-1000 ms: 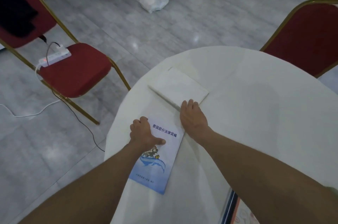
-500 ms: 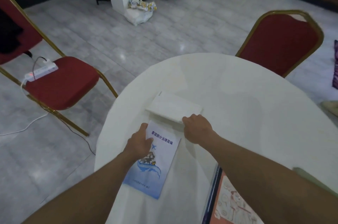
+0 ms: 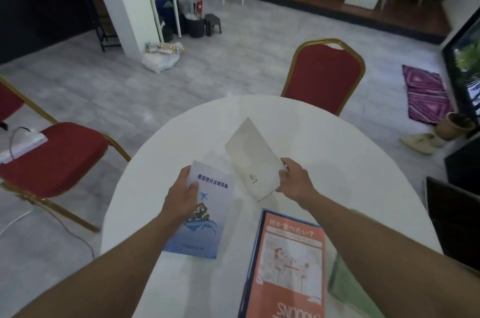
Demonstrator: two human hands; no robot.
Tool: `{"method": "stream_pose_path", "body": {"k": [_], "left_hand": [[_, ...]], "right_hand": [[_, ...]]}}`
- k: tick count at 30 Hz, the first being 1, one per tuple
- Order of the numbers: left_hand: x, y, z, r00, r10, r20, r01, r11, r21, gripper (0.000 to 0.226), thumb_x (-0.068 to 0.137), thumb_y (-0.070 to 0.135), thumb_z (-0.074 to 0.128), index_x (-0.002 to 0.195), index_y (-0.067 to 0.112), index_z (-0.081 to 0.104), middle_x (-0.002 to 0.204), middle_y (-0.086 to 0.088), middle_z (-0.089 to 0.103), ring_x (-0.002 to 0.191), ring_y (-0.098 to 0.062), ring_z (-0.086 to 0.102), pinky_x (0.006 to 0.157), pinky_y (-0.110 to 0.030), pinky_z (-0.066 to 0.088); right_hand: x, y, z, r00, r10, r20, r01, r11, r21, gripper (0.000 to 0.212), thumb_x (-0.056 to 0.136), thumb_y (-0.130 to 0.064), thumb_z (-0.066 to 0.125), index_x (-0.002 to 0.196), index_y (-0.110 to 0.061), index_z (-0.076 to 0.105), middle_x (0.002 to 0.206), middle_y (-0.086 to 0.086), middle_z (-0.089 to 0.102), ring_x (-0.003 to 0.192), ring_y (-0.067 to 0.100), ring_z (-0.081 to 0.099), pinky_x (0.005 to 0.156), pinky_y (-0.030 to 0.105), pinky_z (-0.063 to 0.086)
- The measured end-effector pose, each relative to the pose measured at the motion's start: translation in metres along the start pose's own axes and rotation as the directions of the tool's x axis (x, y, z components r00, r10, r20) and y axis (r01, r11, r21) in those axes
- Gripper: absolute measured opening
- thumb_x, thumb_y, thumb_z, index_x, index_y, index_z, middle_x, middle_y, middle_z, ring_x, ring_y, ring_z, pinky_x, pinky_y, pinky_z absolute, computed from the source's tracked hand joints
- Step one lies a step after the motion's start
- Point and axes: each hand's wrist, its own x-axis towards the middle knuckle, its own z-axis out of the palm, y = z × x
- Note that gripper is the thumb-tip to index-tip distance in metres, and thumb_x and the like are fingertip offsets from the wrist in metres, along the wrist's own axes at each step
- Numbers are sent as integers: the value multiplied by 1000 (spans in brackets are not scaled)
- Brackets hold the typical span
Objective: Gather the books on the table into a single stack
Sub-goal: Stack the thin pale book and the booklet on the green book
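My left hand (image 3: 181, 196) grips a blue-and-white book (image 3: 201, 216) with a whale picture by its left edge, thumb on the cover, above the round white table (image 3: 324, 159). A plain white book (image 3: 253, 160) is held tilted up off the table by my right hand (image 3: 294, 180), which grips its near right corner. An orange book with a blue border (image 3: 287, 263) lies flat on the table near me, to the right of the blue book. A green book (image 3: 348, 289) pokes out at the table's near right, mostly behind my right forearm.
A red chair with a gold frame (image 3: 323, 76) stands at the table's far side. Another red chair (image 3: 52, 156) at the left carries a white power strip (image 3: 22, 144). A dark object (image 3: 454, 221) sits at the right edge.
Both books have come up off the table: the white one rose and tilted in my right hand, the blue one lifted in my left. The view tilted up, revealing the orange book.
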Motion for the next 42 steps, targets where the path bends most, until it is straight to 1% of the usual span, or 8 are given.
{"method": "stream_pose_path", "body": {"k": [8, 13, 18, 25, 29, 34, 38, 42], "left_hand": [[-21, 68, 62, 995, 89, -44, -93, 989, -115, 42, 92, 31, 46, 134, 26, 48, 124, 2, 63, 113, -23, 60, 102, -45, 47], [-35, 110, 124, 995, 87, 39, -80, 983, -162, 35, 97, 28, 47, 132, 30, 48, 126, -1, 63, 113, -25, 61, 101, -50, 49], [-53, 130, 185, 980, 125, 153, -101, 983, -156, 44, 93, 36, 49, 137, 29, 45, 130, -2, 62, 115, -26, 61, 102, -51, 48], [-86, 131, 240, 964, 84, 251, -59, 993, -105, 42, 97, 30, 46, 138, 21, 45, 127, -3, 60, 112, -27, 60, 100, -44, 49], [-93, 126, 253, 966, 65, 252, -51, 997, -61, 37, 99, 22, 46, 136, 20, 46, 121, -2, 59, 108, -27, 60, 98, -47, 50], [-88, 116, 258, 969, 40, 245, -29, 998, -48, 38, 99, 25, 47, 137, 21, 44, 125, -7, 60, 108, -30, 62, 96, -49, 52], [-87, 117, 256, 971, 29, 238, -16, 998, -57, 39, 101, 25, 46, 139, 20, 43, 124, -6, 60, 106, -29, 62, 91, -43, 53], [-83, 114, 249, 974, 43, 222, -32, 998, -53, 37, 100, 20, 46, 137, 16, 46, 121, -4, 60, 105, -26, 61, 86, -35, 47]], "right_hand": [[-61, 77, -79, 952, 283, -114, -143, 743, 653, 27, 100, 0, 42, 122, -10, 54, 125, 17, 60, 111, 36, 64, 73, 35, 63], [-107, 125, -125, 908, 391, -151, -136, 617, 775, 30, 99, 5, 41, 125, -6, 54, 121, 15, 62, 108, 34, 66, 66, 30, 64], [-149, 184, -152, 866, 485, -126, -159, 504, 849, 34, 101, 6, 39, 130, -7, 50, 128, 13, 58, 113, 33, 63, 94, 48, 58], [-194, 255, -143, 758, 649, -68, -273, 410, 870, 26, 100, 6, 42, 121, -7, 51, 121, 14, 59, 97, 28, 67, 87, 45, 60], [-207, 278, -126, 711, 701, -61, -448, 517, 730, 26, 94, 0, 48, 118, -2, 59, 107, 11, 67, 96, 32, 70, 79, 46, 63], [-205, 273, -127, 782, 562, -271, -574, 818, 41, 28, 90, -33, 62, 97, -7, 62, 103, 8, 65, 85, 23, 61, 73, 31, 49], [-192, 265, -125, 856, 421, -300, -486, 853, -190, 61, 85, -35, 63, 137, -12, 39, 138, 9, 37, 125, 28, 45, 95, 37, 46], [-176, 264, -124, 965, 247, -89, -262, 887, -381, 99, 85, -58, 59, 159, -34, -2, 167, 1, -15, 155, 27, -9, 125, 46, 13]]}}
